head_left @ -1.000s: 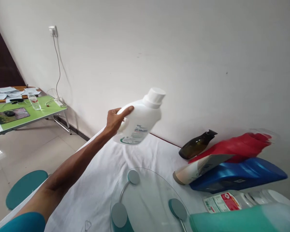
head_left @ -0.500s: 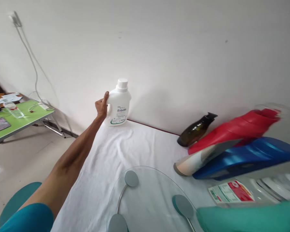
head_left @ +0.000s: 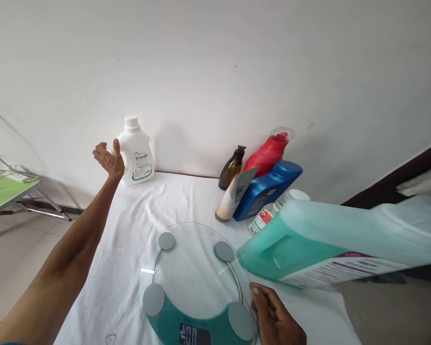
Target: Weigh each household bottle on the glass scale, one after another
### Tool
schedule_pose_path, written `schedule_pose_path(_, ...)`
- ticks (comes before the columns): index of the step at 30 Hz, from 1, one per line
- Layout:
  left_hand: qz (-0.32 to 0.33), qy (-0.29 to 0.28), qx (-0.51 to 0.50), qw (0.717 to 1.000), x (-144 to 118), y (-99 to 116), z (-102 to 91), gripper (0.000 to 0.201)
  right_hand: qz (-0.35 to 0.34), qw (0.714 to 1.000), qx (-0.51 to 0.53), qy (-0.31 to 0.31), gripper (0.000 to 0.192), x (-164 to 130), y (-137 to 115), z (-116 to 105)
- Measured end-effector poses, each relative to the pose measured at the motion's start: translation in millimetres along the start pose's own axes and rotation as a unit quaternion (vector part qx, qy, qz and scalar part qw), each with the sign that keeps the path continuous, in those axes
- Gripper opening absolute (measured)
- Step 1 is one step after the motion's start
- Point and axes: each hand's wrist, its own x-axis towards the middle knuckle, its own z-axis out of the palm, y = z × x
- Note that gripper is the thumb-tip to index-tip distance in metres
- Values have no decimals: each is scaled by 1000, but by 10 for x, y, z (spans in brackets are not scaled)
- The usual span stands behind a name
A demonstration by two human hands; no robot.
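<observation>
Clear glass forms the round scale [head_left: 197,273] on the near part of the white cloth [head_left: 179,196], and the right hand [head_left: 280,316] is curled at its rim, thumb and fingers drawn together; whether it pinches the glass or merely touches it, I cannot tell. A light, level touch would suit that rim, so the glass neither tips nor skids. Farther off, the left hand [head_left: 109,162] is spread wide at the left side of the white bottle [head_left: 140,155], gripping nothing; the bottle stands upright at the cloth's far left, near the wall [head_left: 201,72]. Keeping those fingers clear of it seems wise, lest a thumb catch and topple it. Counting outward: one scale with four round grey pads [head_left: 153,299], one green jug [head_left: 309,239], one clear bottle [head_left: 264,218], one beige tube [head_left: 233,196], one blue bottle [head_left: 266,194], one red bottle [head_left: 266,155], one dark pump bottle [head_left: 232,167] and the single white bottle, making seven containers.
</observation>
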Motion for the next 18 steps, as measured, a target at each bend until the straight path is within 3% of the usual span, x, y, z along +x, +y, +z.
schedule_pose_path(1,32,7,13,999,-120,110,-15,40,-12,1000,-1,-7,63,5,-5,-8)
schedule_pose_path(3,109,-43,-2,993,-441,361,-26,52,-43,999,-4,-3,65,-3,-35,-14)
schedule_pose_path(5,179,-158,-46,970,-848,629,-26,56,-69,998,-7,8,64,-26,-76,-7)
schedule_pose_path(9,256,-379,-79,886,-1713,1082,19,64,-96,995,-4,7,59,-59,-117,25)
schedule_pose_path(12,212,-478,-62,850,-2210,1250,146,71,-110,994,1,8,58,-57,-112,44)
schedule_pose_path(15,122,-555,-54,821,-2520,1283,327,61,-123,992,11,6,58,-51,-111,58)
schedule_pose_path(18,43,-569,-48,820,-2710,1257,475,43,-129,991,21,9,56,-47,-113,76)
